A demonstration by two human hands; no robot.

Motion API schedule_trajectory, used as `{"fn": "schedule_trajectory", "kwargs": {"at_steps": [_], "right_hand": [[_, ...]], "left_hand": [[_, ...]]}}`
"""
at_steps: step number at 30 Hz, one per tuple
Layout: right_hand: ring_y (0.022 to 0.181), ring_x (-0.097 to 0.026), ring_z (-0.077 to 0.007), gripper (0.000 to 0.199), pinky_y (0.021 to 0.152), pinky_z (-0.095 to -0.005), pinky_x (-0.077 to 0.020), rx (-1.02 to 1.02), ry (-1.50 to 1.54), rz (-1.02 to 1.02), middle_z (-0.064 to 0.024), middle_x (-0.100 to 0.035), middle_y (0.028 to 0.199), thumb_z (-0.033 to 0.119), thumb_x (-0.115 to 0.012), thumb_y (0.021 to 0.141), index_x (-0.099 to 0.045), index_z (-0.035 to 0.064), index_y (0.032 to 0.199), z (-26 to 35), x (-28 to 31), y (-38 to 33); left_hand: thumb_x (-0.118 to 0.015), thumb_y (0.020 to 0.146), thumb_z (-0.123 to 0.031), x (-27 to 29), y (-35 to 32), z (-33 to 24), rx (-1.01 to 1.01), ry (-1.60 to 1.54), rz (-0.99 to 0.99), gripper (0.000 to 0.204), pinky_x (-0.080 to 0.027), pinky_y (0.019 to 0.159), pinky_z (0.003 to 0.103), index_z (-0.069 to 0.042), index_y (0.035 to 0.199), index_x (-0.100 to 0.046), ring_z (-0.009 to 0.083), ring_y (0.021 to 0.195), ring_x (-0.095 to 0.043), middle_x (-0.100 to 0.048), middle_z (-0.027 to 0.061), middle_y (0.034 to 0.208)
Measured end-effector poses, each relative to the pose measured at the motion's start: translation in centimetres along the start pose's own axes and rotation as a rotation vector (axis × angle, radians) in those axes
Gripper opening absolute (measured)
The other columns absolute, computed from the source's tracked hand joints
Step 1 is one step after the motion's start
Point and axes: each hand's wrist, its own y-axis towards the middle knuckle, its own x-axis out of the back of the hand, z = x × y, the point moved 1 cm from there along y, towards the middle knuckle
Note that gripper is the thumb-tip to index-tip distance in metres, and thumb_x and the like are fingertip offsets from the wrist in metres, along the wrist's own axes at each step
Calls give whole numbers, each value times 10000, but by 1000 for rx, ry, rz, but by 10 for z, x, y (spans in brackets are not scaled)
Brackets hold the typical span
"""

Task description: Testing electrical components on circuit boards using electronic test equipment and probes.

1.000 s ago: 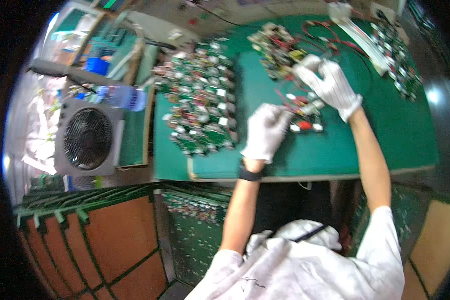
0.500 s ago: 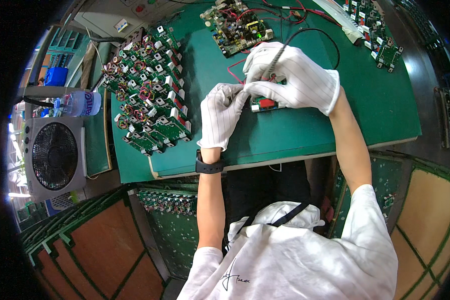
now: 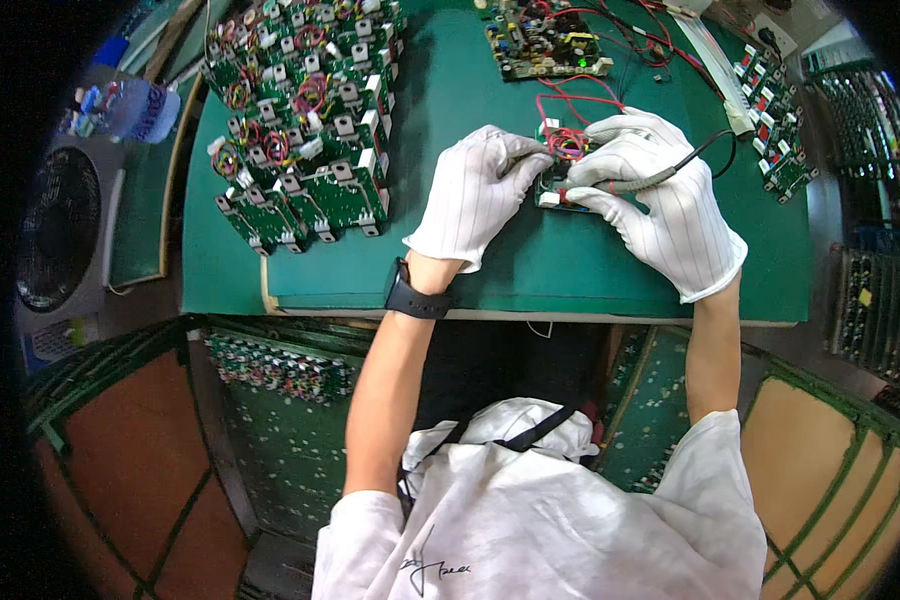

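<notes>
My left hand [image 3: 478,195], in a white striped glove, has its thumb and index finger pinched together at the left edge of a small green circuit board [image 3: 548,187]. What lies in the pinch is hidden. Over the board's right side, my right hand [image 3: 660,205], gloved alike, grips a dark cable with a grey sleeve [image 3: 658,178] between thumb and fingers. The cable's front end is partly covered by the glove. Pink-red wires [image 3: 568,143] bunch on the board between both hands. They lead toward a larger component-filled board [image 3: 548,42] with a lit green light.
Rows of green circuit boards with coiled wires [image 3: 305,130] stand on the left of the green table [image 3: 440,285]. More small boards [image 3: 776,130] line the right, beside a whitish strip [image 3: 710,70]. A fan [image 3: 55,230] and plastic bottle [image 3: 150,110] are far left.
The view has shifted, so the table sits differently. My hands have drawn apart; the right hand has moved off the left fingertips to the board's right side, showing more of the wires.
</notes>
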Motion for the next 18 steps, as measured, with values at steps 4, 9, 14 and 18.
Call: {"fn": "schedule_trajectory", "kwargs": {"at_steps": [4, 9, 14, 18], "right_hand": [[1060, -686, -333, 188, 967, -452, -521, -60, -46, 119, -79, -736, 961, 122, -820, 810, -725, 54, 958, 8, 6, 8], [1060, -684, -345, 158, 948, -450, -514, -68, -13, 183, -105, -734, 977, 147, -771, 881, -702, 32, 964, 9, 0, 21], [981, -668, -365, 201, 857, -433, -532, -55, -38, 292, -127, -691, 928, 135, -821, 814, -694, 39, 937, 7, -17, 36], [988, -649, -369, 214, 872, -443, -523, -84, -72, 393, -122, -681, 922, 152, -830, 799, -691, 51, 927, 10, -21, 43]], "left_hand": [[-744, 895, -201, -2, 3, 11, -57, -52, 14, 154, -523, 726, 437, -55, 941, -764, 350, 805, -657, -671, 150, 818], [-718, 929, -201, 0, 3, 19, -112, -101, 88, 185, -535, 739, 436, -27, 988, -739, 376, 841, -667, -681, 165, 878], [-707, 909, -152, -3, -5, 22, -98, -116, 76, 147, -539, 727, 437, -35, 995, -728, 370, 817, -660, -662, 158, 864], [-712, 898, -128, -1, -9, 23, -98, -138, 57, 123, -536, 709, 443, -28, 969, -714, 368, 805, -654, -650, 159, 847]]}}
